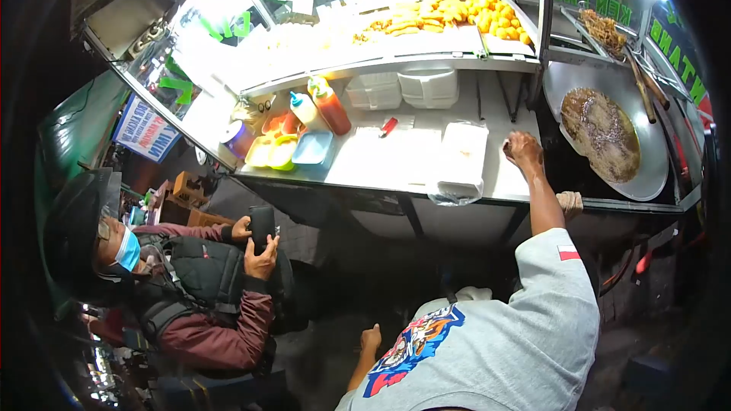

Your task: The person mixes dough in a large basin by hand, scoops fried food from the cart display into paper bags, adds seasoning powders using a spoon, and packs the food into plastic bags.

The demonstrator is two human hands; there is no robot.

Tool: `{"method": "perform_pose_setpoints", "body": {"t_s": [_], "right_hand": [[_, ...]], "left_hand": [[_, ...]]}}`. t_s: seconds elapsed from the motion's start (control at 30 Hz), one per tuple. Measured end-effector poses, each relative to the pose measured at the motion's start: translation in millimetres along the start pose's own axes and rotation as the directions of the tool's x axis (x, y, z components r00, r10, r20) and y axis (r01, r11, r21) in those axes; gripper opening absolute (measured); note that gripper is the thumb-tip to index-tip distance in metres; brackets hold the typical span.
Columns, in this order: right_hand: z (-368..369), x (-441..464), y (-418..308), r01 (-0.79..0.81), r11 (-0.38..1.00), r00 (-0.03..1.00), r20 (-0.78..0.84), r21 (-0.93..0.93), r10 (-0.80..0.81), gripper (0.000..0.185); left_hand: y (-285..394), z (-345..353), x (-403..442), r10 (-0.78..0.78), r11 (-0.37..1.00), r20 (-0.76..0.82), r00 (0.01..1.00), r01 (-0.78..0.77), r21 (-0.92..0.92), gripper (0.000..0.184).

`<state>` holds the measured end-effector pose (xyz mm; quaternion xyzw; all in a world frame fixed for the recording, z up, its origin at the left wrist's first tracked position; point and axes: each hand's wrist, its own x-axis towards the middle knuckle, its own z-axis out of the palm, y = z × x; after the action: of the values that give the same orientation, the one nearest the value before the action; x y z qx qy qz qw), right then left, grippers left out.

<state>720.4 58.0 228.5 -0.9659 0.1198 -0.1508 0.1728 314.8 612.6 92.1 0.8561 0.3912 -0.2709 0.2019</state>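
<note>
My right hand [524, 151] is over the white counter [365, 156], fingers curled together. A small dark spot shows at its fingertips, too small to name. Left of it lies a stack of white sheets [462, 154] with clear plastic at its front end. My left hand [371, 337] hangs low beside my grey shirt, away from the counter; its fingers are mostly hidden. To the right of my right hand, a wide metal pan [653, 160] holds bubbling brown oil [601, 133]. A red-handled tool [389, 127] rests farther left on the counter.
Sauce bottles [329, 105] and plastic tubs [313, 149] stand at the left. White foam boxes [428, 87] sit under the lit case of fried food [426, 15]. A strainer [604, 33] hangs above the pan. A helmeted person [202, 274] holds a black phone [262, 226].
</note>
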Motion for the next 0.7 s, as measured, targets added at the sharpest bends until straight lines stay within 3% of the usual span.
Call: {"method": "perform_pose_setpoints", "body": {"t_s": [0.03,0.1,0.13,0.2,0.27,0.33,0.4,0.43,0.47,0.5,0.53,0.57,0.6,0.63,0.7], "right_hand": [[-5,8,4,-0.061,0.998,0.994,0.091,0.035,0.058,0.032],[-8,16,4,-0.181,0.982,0.967,0.191,0.053,0.168,0.040],[4,13,5,-0.083,0.995,0.990,0.118,0.055,0.076,0.043],[16,5,12,0.364,0.930,0.931,0.002,-0.057,-0.364,0.043],[-15,-23,-35,0.051,0.998,0.967,-0.251,0.047,-0.037,0.036],[-50,-47,-60,0.161,0.986,0.879,-0.461,0.047,-0.122,0.032],[-71,-81,-88,0.153,0.958,0.898,-0.439,0.241,-0.033,0.023],[-60,-96,-94,0.305,0.873,0.841,-0.538,0.381,-0.059,0.018],[-37,-126,-109,0.369,0.595,0.872,-0.488,0.714,0.046,0.012],[-43,-171,-132,-0.004,0.360,0.982,-0.065,0.933,0.179,0.013],[-45,-205,-151,0.043,0.697,0.983,-0.157,0.716,0.100,0.015],[-27,-236,-157,0.108,0.786,0.990,-0.139,0.608,-0.029,0.016],[-7,-270,-156,0.034,0.788,0.994,0.060,0.615,-0.090,0.019],[15,-302,-151,-0.037,0.837,0.959,0.254,0.547,-0.123,0.021],[40,-356,-138,-0.197,0.898,0.786,0.611,0.394,-0.095,0.027]], "left_hand": [[-5,2,11,0.024,0.994,-0.094,0.995,-0.014,0.105,0.045],[1,-4,39,0.047,0.998,-0.039,0.998,-0.045,0.046,0.046],[8,-5,50,0.062,0.998,-0.008,0.998,-0.062,0.017,0.046],[30,-7,70,0.210,0.970,-0.002,0.978,-0.208,-0.125,0.036],[46,-8,86,0.341,0.911,0.002,0.940,-0.331,-0.246,0.026],[66,1,123,0.423,0.878,0.142,0.895,-0.366,-0.308,0.020],[103,-11,108,0.511,0.818,0.161,0.844,-0.420,-0.393,0.027],[124,-24,91,0.573,0.771,0.193,0.797,-0.444,-0.457,0.030],[143,-37,71,0.633,0.725,0.232,0.739,-0.461,-0.511,0.032],[159,-49,51,0.687,0.684,0.277,0.672,-0.468,-0.560,0.035],[175,-61,30,0.741,0.637,0.304,0.599,-0.482,-0.601,0.039],[191,-72,5,0.787,0.591,0.327,0.524,-0.484,-0.646,0.043],[204,-90,-28,0.810,0.578,0.371,0.455,-0.512,-0.635,0.044],[212,-101,-51,0.845,0.535,0.447,0.295,-0.502,-0.680,0.044],[221,-128,-102,0.835,0.460,0.550,-0.023,-0.517,-0.721,0.047]]}}
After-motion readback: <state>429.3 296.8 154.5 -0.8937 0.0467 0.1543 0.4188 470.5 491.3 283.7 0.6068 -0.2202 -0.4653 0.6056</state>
